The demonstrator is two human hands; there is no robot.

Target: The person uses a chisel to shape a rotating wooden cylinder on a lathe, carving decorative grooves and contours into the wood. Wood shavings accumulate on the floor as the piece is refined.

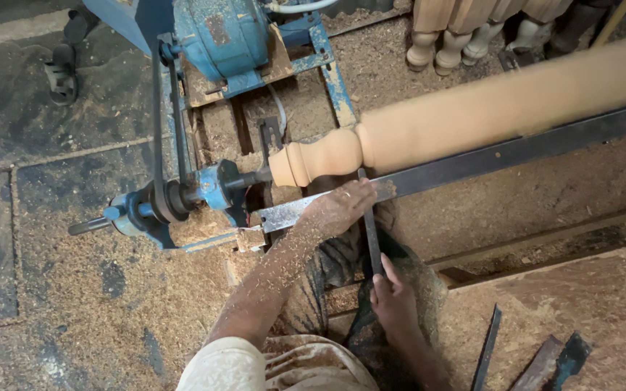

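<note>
A long pale wooden spindle [472,116] is mounted on a lathe, its turned bulbous end [313,161] meeting the blue headstock spindle [215,186]. My left hand [338,206], dusted with sawdust, rests on the flat metal tool rest bar [472,163] and presses down a dark chisel [371,232] whose tip reaches the wood near the bulb. My right hand [394,300] grips the chisel's lower end close to my body.
A blue motor [222,36] and drive belt [168,123] sit at the upper left. Sawdust covers the stone floor. Several turned wooden legs [465,36] stand at the top. Spare chisels [537,355] lie at lower right. A sandal [61,72] lies far left.
</note>
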